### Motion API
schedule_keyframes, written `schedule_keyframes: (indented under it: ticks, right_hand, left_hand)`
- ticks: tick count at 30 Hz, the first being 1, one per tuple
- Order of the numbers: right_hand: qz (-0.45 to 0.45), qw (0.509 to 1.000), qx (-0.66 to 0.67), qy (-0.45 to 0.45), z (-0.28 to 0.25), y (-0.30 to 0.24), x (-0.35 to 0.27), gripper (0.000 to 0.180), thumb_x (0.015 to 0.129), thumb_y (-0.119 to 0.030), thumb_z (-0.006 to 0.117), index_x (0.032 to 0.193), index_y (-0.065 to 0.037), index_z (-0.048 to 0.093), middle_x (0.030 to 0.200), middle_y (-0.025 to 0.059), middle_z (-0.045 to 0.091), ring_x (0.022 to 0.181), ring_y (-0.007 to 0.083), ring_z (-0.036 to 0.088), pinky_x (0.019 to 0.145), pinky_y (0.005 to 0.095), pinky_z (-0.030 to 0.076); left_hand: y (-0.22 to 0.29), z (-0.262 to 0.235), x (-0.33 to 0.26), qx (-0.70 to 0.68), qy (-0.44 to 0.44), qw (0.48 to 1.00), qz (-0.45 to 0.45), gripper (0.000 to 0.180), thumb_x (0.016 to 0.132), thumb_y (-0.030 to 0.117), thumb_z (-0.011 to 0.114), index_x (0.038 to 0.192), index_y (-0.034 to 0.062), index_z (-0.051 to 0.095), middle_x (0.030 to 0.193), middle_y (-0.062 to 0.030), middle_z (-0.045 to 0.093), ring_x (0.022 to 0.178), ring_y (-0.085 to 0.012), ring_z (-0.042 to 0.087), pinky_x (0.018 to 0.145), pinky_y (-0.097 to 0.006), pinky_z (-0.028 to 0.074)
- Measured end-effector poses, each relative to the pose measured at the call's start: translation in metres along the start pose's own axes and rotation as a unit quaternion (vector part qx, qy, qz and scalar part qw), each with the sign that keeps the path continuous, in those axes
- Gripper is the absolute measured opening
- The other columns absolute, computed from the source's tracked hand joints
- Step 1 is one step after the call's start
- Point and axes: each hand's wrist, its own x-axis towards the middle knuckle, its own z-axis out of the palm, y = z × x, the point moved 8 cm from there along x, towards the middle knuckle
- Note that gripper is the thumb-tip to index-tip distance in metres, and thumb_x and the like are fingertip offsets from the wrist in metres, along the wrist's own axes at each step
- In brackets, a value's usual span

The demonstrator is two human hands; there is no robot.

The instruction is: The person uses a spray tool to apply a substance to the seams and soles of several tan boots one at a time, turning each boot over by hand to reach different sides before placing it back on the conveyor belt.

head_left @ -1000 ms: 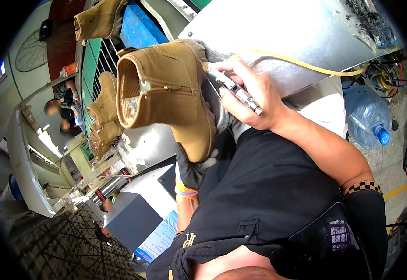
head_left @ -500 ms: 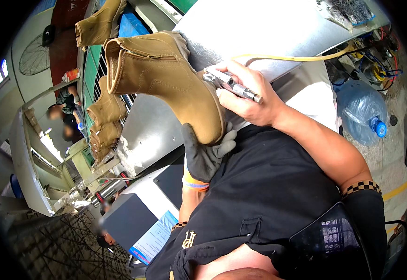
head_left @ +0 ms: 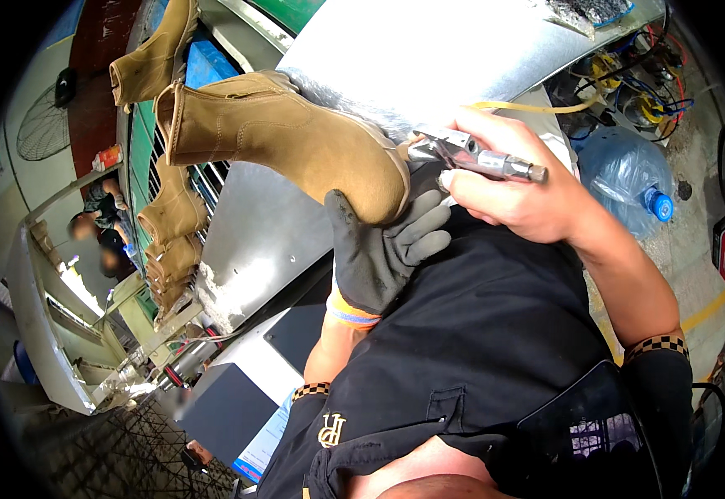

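A tan suede ankle boot (head_left: 279, 133) lies on its side, its shaft toward the upper left and its toe toward me. My left hand (head_left: 371, 258), in a grey-palmed work glove, cups the toe, with the thumb on one side and the fingers spread beneath. In my bare right hand (head_left: 520, 179) is a small silver spray gun (head_left: 479, 155), its rear knob pointing right. The gun's front end is close to the sole edge near the toe; whether it touches I cannot tell. A yellow hose (head_left: 545, 108) runs right from behind that hand.
A shiny metal worktable (head_left: 267, 241) spreads under and beyond the boot. More tan boots (head_left: 171, 208) stand along a green rack at the left. A large clear water bottle (head_left: 628, 179) with a blue cap lies at the right below tangled cables (head_left: 666, 91). People are in the left background.
The boot's shaft has dropped to the left, and its toe has shifted slightly right with my left hand. My right hand with the spray gun has moved right and slightly toward me.
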Motion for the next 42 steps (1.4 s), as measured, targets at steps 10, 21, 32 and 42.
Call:
schedule_keyframes:
  ticks: [10, 21, 32, 42]
  right_hand:
    - [0.098, 0.995, 0.001, 0.019, -0.016, -0.024, -0.009, 0.032, 0.087, -0.003, 0.053, 0.118, 0.001, 0.056, 0.063, -0.0023, 0.050, 0.047, 0.0036, 0.042, 0.044, 0.0219, 0.034]
    - [-0.110, 0.973, -0.118, 0.166, -0.018, -0.024, -0.012, 0.036, 0.086, -0.006, 0.056, 0.121, 0.003, 0.053, 0.072, -0.0019, 0.052, 0.064, 0.0031, 0.045, 0.057, 0.0199, 0.038]
    - [-0.090, 0.984, -0.074, 0.132, 0.005, -0.005, -0.032, 0.045, 0.083, -0.004, 0.057, 0.126, 0.006, 0.049, 0.081, 0.0103, 0.064, 0.072, 0.0134, 0.062, 0.069, 0.0255, 0.048]
    - [-0.238, 0.926, -0.057, 0.287, -0.109, -0.007, 0.037, 0.039, 0.093, -0.012, 0.052, 0.128, 0.003, 0.052, 0.086, 0.0087, 0.065, 0.078, 0.0146, 0.063, 0.073, 0.0269, 0.051]
  left_hand:
    - [-0.015, 0.025, 0.024, -0.010, -0.124, 0.989, -0.075, 0.112, 0.078, 0.085, 0.037, 0.146, -0.0032, 0.027, 0.132, -0.0217, 0.053, 0.119, -0.0291, 0.057, 0.094, -0.042, 0.052]
    - [0.001, 0.072, 0.071, -0.128, -0.289, 0.949, -0.025, 0.103, 0.081, 0.085, 0.026, 0.133, -0.0025, 0.042, 0.119, -0.0142, 0.059, 0.102, -0.0215, 0.062, 0.089, -0.033, 0.051]
    - [0.019, 0.032, 0.060, 0.352, -0.211, 0.896, 0.170, 0.060, 0.096, 0.045, 0.047, 0.134, -0.0025, 0.043, 0.127, -0.0178, 0.054, 0.115, -0.0253, 0.055, 0.100, -0.037, 0.043]
    - [0.243, -0.018, -0.115, 0.603, 0.155, 0.628, 0.468, 0.070, 0.086, 0.043, 0.058, 0.139, -0.0007, 0.042, 0.138, -0.0227, 0.044, 0.115, -0.0356, 0.058, 0.096, -0.052, 0.047]
